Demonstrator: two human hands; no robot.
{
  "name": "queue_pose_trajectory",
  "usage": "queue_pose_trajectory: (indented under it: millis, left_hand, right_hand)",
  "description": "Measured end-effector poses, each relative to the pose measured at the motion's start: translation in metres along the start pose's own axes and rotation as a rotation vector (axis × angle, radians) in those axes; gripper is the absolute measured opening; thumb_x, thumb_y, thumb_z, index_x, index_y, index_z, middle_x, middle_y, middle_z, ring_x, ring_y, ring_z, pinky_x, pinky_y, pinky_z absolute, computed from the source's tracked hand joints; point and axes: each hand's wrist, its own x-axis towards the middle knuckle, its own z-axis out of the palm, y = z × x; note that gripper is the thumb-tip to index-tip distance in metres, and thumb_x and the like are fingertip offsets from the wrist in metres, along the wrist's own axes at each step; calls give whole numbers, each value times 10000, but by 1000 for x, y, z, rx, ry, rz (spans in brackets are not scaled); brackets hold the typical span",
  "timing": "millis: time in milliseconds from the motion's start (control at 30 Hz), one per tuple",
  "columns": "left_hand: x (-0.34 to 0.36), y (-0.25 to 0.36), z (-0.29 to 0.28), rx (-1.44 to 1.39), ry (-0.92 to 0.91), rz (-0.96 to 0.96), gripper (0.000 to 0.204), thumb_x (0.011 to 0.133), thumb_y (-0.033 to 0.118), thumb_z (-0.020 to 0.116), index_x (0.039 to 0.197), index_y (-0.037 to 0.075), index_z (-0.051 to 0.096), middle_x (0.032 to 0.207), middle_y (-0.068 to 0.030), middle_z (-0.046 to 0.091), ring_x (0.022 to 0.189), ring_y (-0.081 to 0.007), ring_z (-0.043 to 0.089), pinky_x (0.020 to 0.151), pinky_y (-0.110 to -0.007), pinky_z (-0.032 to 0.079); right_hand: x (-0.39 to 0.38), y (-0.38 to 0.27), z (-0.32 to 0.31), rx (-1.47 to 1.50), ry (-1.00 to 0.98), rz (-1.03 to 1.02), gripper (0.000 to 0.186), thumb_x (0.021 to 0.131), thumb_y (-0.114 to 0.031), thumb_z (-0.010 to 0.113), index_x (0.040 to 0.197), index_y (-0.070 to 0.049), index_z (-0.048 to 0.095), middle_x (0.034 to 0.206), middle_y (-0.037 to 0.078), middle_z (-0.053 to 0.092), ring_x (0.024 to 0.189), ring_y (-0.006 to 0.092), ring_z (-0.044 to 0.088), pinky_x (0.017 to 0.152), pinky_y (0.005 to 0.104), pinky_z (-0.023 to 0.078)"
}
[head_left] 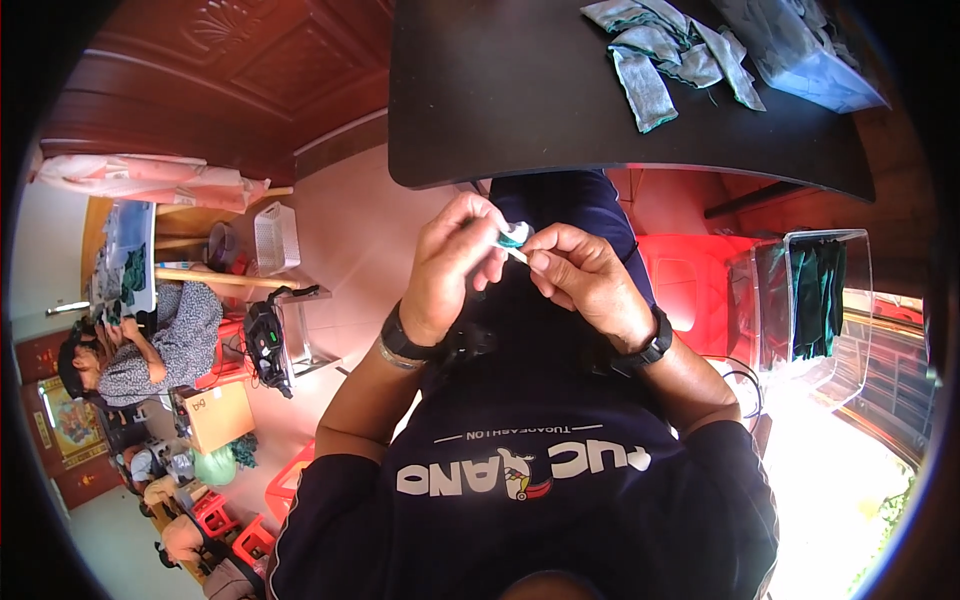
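Above my lap, just short of the dark table (500, 100), both hands meet at a small green-and-white fabric piece (514, 236). My left hand (440, 270) pinches this piece between thumb and fingers, its palm side covering part of it. A thin white stick-like bit (516, 255) runs from the fabric toward my right hand (592, 285), whose thumb and forefinger close on its end. What exactly this white bit is, I cannot tell. Several greyish-white fabric strips with green edges (645, 90) lie in a loose pile on the table's far right.
A clear plastic bin (835, 90) stands beside the pile. To my right are a red chair (690, 290) and a clear container holding dark green strips (815, 300). At left, another person (150, 350) sits at work near a white basket (275, 240) and a cardboard box (220, 417).
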Motion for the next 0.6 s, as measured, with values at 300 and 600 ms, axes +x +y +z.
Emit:
queue_pose_trajectory:
  millis: [300,600]
  left_hand:
    - [40,-27,24,94,-83,-108,152,905,190,529,819,65,540,649,30,506,520,-21,432,454,-173,324]
    - [54,-68,49,56,-160,-212,126,883,156,559,965,96,484,722,10,515,544,-35,466,455,-164,335]
  right_hand:
    - [2,33,-24,237,91,-41,103,968,-163,481,946,-74,526,700,-8,534,554,49,456,479,186,360]
    - [-35,35,-93,-430,214,-14,258,888,-188,610,1078,-15,587,963,53,622,799,125,600,702,255,486]
